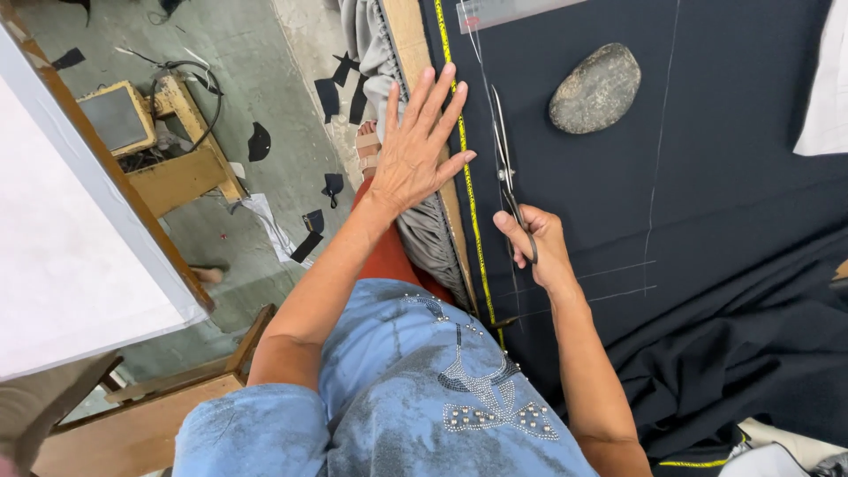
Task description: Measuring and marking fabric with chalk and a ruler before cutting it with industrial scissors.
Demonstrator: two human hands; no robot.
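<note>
Gripping long dark steel scissors (508, 181), the right hand (539, 243) is working their blades along a chalk line on the dark navy cloth (724, 221) near the table's left edge. Spread flat, the left hand (415, 150) is pressing that edge beside a yellow measuring tape (468, 185), while a grey oval stone (595, 88) is weighing the cloth farther in.

No package, label, sign or screen can be made out anywhere in the head view, neither on the counter under the dark cloth nor on the floor beside it, and nothing there carries a printed face to tell of.
</note>
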